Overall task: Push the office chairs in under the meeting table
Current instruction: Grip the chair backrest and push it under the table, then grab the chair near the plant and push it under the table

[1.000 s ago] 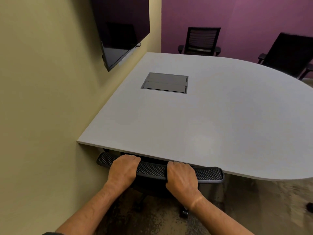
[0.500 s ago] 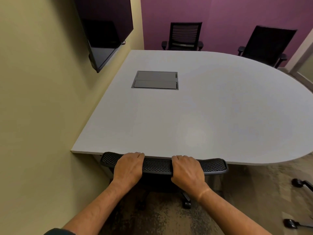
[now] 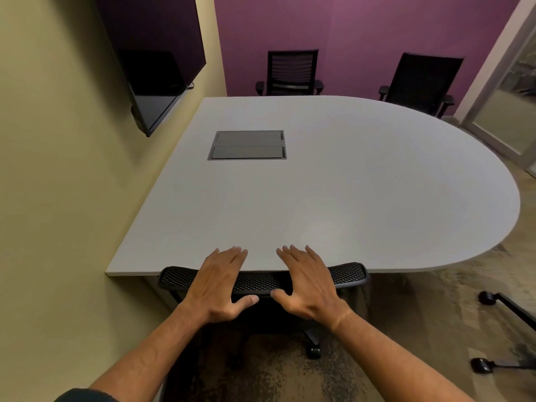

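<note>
Black mesh marks the top of the near chair (image 3: pixel 262 281), whose backrest sits tight against the near edge of the table (image 3: pixel 362 192), toward its near-left corner by the wall; its seat is hidden beneath, so this chair looks pushed home. Both hands are spread with fingers straight, gripping nothing: the left hand (image 3: pixel 219 284) and right hand (image 3: pixel 307 282) lie over the backrest top with fingertips reaching across the table's near edge, though I cannot tell whether the palms touch the mesh or hover just above it. That flat pose suits a final shove or a letting-go. Along the far edge, a chair (image 3: pixel 290 72) sits close in, while another chair (image 3: pixel 420 81) at the far-right curve stands turned at an angle, likely needing attention. Castors of a further chair base (image 3: pixel 499 329) show on the floor at right.
</note>
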A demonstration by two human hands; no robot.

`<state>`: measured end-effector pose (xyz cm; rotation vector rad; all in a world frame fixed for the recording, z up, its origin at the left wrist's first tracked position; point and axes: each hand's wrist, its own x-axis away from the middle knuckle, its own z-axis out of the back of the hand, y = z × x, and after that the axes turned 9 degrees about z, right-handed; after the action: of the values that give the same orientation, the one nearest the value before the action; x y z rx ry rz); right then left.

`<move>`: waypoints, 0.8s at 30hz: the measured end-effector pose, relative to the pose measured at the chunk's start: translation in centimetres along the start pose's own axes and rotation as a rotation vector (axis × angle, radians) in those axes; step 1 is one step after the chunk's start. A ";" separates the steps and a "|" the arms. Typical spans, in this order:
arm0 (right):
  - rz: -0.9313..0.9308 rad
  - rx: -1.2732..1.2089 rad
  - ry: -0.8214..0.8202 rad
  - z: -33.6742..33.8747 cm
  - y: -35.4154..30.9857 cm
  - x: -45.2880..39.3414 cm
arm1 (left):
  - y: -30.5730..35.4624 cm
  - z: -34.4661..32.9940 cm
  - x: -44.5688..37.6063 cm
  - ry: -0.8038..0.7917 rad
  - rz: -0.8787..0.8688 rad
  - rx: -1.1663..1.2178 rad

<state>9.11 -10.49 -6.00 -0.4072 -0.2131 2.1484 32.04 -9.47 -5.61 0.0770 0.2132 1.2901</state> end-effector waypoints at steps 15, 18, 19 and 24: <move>-0.133 0.168 0.307 6.3 4.9 0.5 | 7.5 2.8 -7.7 0.248 -0.128 0.013; -0.182 0.223 0.341 7.6 6.2 1.1 | 9.0 2.8 -9.3 0.262 -0.137 0.007; -0.200 0.237 0.349 8.1 6.8 1.4 | 9.5 2.7 -9.9 0.265 -0.145 0.008; -0.304 0.282 0.381 10.3 10.0 3.5 | 13.3 2.4 -13.1 0.275 -0.210 0.020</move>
<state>-4.18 -13.30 -0.18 -0.5682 0.2284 1.7321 16.55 -18.20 0.57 -0.1045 0.4583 1.0862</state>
